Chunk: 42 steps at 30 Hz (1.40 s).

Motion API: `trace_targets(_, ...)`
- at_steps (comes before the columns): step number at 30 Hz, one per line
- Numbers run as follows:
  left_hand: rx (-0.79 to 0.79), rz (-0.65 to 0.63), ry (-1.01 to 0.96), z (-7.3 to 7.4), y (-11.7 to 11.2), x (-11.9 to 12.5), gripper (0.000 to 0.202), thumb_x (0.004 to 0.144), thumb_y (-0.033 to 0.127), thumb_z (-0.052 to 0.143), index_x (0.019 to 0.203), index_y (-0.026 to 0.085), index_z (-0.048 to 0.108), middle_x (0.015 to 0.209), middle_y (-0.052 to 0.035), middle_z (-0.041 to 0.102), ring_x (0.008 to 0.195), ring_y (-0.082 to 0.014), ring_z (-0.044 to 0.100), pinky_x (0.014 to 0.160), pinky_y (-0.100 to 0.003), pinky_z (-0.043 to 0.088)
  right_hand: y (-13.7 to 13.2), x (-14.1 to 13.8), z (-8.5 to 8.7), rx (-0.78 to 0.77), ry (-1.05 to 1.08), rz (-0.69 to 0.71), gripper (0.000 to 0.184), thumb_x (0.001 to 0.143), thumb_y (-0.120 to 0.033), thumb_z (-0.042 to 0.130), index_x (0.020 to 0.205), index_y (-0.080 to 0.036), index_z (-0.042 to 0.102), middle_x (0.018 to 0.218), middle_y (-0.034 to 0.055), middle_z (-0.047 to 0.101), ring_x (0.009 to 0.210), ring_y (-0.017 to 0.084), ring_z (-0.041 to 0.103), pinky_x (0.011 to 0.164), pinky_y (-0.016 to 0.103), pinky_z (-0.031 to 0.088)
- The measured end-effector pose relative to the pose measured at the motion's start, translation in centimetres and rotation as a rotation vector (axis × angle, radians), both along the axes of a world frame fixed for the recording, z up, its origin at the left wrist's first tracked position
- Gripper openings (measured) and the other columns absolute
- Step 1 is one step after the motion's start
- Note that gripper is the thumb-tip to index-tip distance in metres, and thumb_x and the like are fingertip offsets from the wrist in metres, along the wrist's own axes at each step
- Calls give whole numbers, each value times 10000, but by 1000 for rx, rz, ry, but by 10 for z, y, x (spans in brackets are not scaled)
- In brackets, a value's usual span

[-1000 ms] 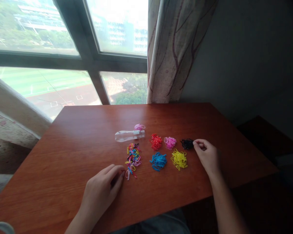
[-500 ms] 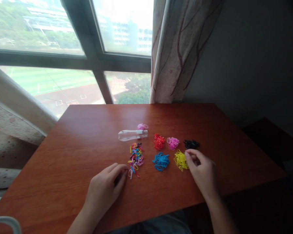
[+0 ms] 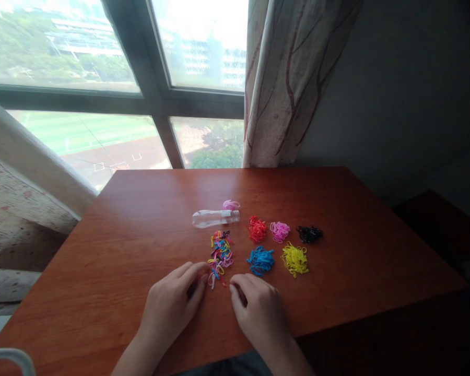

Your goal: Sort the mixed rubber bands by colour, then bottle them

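A mixed pile of small colourful rubber bands (image 3: 221, 251) lies in the middle of the table. My left hand (image 3: 176, 295) rests at the pile's lower left, thumb and fingers closed together; whether anything is between the fingertips is hidden. On the other side, my right hand (image 3: 260, 303) is closed in a pinch just right of the pile's lower end, and I cannot make out what it holds, if anything. Sorted heaps lie to the right: blue bands (image 3: 260, 260), yellow bands (image 3: 295, 259), red bands (image 3: 256, 229), pink bands (image 3: 280, 231) and black bands (image 3: 309, 234).
Behind the mixed pile a clear plastic bottle (image 3: 209, 219) lies on its side, neck to the right. A pink plastic piece (image 3: 231, 204) sits behind its neck. The wooden table (image 3: 113, 250) reaches to the window. A white curved bar (image 3: 11, 356) shows at the lower left.
My right hand has moved left from the yellow heap to the mixed pile's lower right. My left hand has stayed beside the pile. The whole view has shifted slightly.
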State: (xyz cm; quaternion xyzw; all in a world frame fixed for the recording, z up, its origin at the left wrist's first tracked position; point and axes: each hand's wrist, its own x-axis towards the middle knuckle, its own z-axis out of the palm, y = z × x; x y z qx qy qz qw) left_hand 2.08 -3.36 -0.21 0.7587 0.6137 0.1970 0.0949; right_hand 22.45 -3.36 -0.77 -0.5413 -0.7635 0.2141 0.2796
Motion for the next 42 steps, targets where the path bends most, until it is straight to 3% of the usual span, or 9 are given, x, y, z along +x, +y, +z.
trace_targets(3, -8, 31, 12, 0, 5, 1, 264, 963, 356, 472, 1177, 276, 604, 1069, -1, 740, 872, -180, 723, 691, -257, 502, 5, -1, -3, 4, -23, -9, 148, 893, -129, 522, 849, -239, 611, 760, -18, 651, 699, 161, 608, 636, 261, 326)
trace_targets(7, -84, 37, 75, 11, 26, 6, 359, 974, 371, 438, 1307, 282, 540, 1151, -24, 722, 911, -212, 727, 690, -281, 509, 6, -1, -3, 10, -15, 3, 148, 896, -129, 516, 862, -240, 607, 774, -15, 651, 711, 164, 606, 643, 263, 322)
trace_targets(12, -197, 29, 188, 27, 59, 18, 399, 962, 293, 412, 1346, 266, 515, 1202, -57, 713, 967, -265, 726, 687, -312, 504, 5, 0, -2, 8, 9, 17, 173, 905, -126, 483, 851, -234, 606, 750, -8, 638, 694, 163, 595, 645, 262, 323)
trace_targets(16, -239, 20, 234, 28, 69, 22, 438, 929, 229, 421, 1355, 270, 515, 1174, -59, 727, 953, -291, 727, 686, -343, 506, 5, 0, -3, 1, 22, 22, 177, 905, -125, 477, 856, -233, 608, 763, -4, 645, 702, 166, 596, 649, 266, 324)
trace_targets(24, -219, 8, 85, 23, 50, 13, 325, 956, 330, 424, 1221, 260, 599, 1142, -44, 736, 971, -267, 720, 718, -326, 501, 5, 0, -4, -4, 25, 18, 169, 893, -125, 490, 849, -237, 608, 774, -4, 644, 723, 169, 598, 659, 269, 324)
trace_targets(33, -206, 14, -41, 16, 28, 2, 247, 948, 304, 453, 1091, 245, 645, 1079, -30, 740, 940, -214, 708, 777, -296, 496, 5, 1, -5, -8, 15, 22, 170, 902, -133, 487, 863, -239, 614, 782, -7, 646, 722, 167, 597, 655, 275, 325)
trace_targets(42, -198, -107, -55, 16, 19, 1, 219, 930, 236, 468, 1045, 257, 653, 944, -8, 718, 809, -180, 688, 675, -259, 470, 5, 1, -3, 2, 13, 28, 173, 908, -132, 487, 871, -236, 619, 771, -9, 651, 709, 161, 600, 653, 261, 332)
